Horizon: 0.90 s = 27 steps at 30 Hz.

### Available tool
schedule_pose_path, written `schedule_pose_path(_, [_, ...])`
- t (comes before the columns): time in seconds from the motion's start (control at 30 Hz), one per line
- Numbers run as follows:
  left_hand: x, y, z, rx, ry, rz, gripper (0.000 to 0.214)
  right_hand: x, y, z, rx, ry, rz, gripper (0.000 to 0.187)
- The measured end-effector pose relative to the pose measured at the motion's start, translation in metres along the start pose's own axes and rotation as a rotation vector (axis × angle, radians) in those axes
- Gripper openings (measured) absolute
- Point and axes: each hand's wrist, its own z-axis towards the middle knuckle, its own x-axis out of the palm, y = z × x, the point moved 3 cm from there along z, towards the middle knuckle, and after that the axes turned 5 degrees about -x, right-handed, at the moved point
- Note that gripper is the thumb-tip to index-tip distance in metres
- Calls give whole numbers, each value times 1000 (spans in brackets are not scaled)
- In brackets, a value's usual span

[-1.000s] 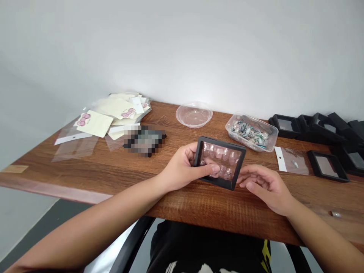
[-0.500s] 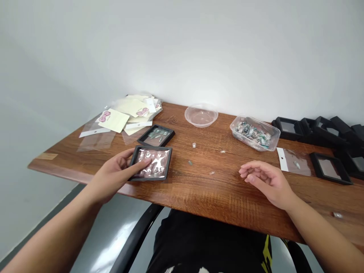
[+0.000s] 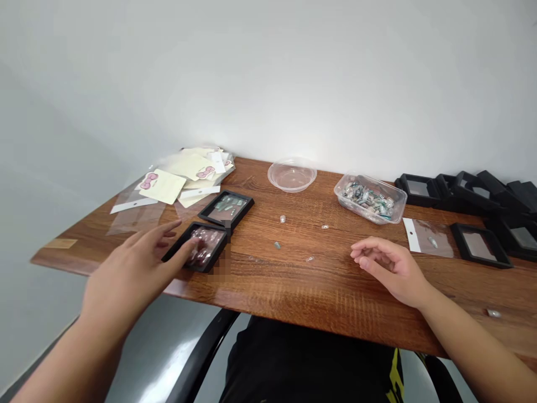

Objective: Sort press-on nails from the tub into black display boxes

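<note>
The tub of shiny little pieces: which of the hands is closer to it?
Right. The right hand is just in front of the tub, not touching it. The left hand is far off across the table, at a black case.

Rear wall [image 3: 293, 67]: plain, off-white, matt finish. A soft bright patch of light lies on it just above the far edge of the bench. Left wall [image 3: 33, 168]: same finish, slightly greyer, meeting the rear wall at a faint vertical corner.

Bench [image 3: 327, 296]: brown wood-grain top with dark streaks, set against the rear wall. The front edge shows a lighter reddish band. A pale tan rectangular patch [image 3: 61, 243] sits at the near left corner.

Floor [image 3: 168, 336]: grey, glossy, with a diffuse reflection. Chair [image 3: 201, 358]: black curved frame part, below the front edge of the bench.
</note>
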Motion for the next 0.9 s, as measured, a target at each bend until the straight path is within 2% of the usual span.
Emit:
schedule_pose_path(0.07, [0, -10, -1, 26, 12, 45, 62, 0, 2, 0, -1, 1, -9, 16])
schedule_pose_path(0.17, [12, -21, -4, 226, 98, 34, 60, -1, 5, 0, -1, 14, -15, 14])
schedule_pose_path(0.27, [31, -14, -9, 352, 152, 61, 62, -1, 9, 1, -29, 39, -38, 14])
schedule_pose_path(0.4, [47, 3, -18, 492, 66, 106, 66, 0, 15, 0, -74, 77, -53, 15])
schedule_pose_path(0.53, [49, 9, -23, 511, -17, 136, 65, 2, 19, -3, -97, 134, -43, 15])
schedule_pose_path(0.67, [50, 8, -22, 475, 5, 149, 69, 3, 21, -6, -111, 180, -66, 17])
schedule_pose_path(0.9, [55, 8, -18, 449, -15, 109, 70, -5, 26, -2, -204, 130, -144, 16])
